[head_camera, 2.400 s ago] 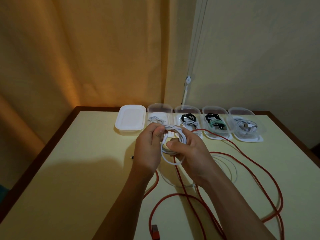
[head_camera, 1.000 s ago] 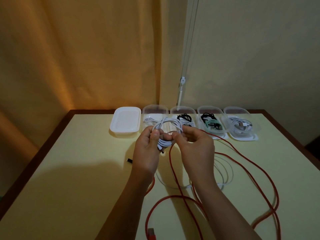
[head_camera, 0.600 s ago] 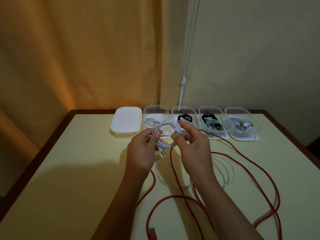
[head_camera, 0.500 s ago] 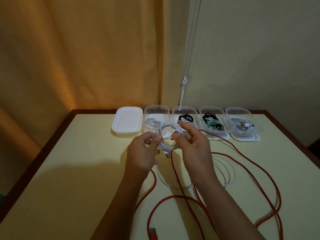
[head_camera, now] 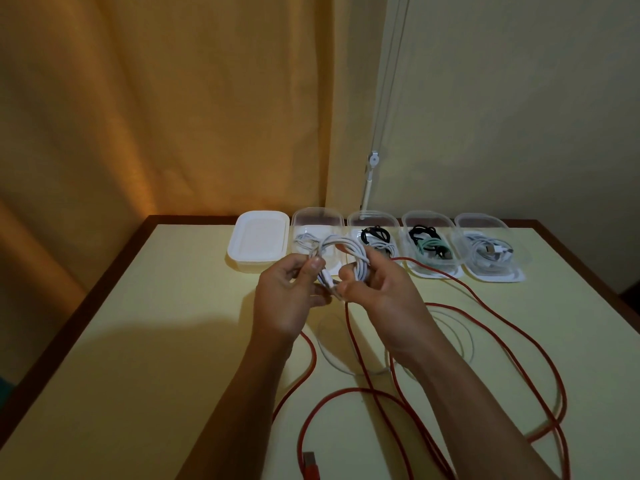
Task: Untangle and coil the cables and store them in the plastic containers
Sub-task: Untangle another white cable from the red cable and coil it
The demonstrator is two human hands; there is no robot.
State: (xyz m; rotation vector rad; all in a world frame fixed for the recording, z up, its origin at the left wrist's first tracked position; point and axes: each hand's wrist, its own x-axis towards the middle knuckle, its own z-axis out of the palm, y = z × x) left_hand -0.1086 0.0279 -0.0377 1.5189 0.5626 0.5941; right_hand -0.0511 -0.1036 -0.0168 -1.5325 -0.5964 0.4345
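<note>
A coiled white cable (head_camera: pixel 346 249) is held up over the table between both hands. My left hand (head_camera: pixel 287 299) pinches its left side, and my right hand (head_camera: pixel 384 292) grips its right side with thumb and fingers. A long red cable (head_camera: pixel 512 337) lies in loose loops across the table, its plug (head_camera: pixel 310 471) at the near edge. A second white cable (head_camera: pixel 329 351) lies loose under my wrists. Several clear plastic containers (head_camera: pixel 491 223) stand in a row at the back, each with coiled cables inside.
A white closed container (head_camera: pixel 259 244) stands left of the clear ones. The table's dark wooden edge (head_camera: pixel 104 282) runs along the left and back. An orange curtain (head_camera: pixel 173 116) and a pale wall (head_camera: pixel 519 116) rise behind the table.
Both hands have kept hold of the white coil, turning and tightening it slightly above the table. The loose end of the white cable has been drawn in.
</note>
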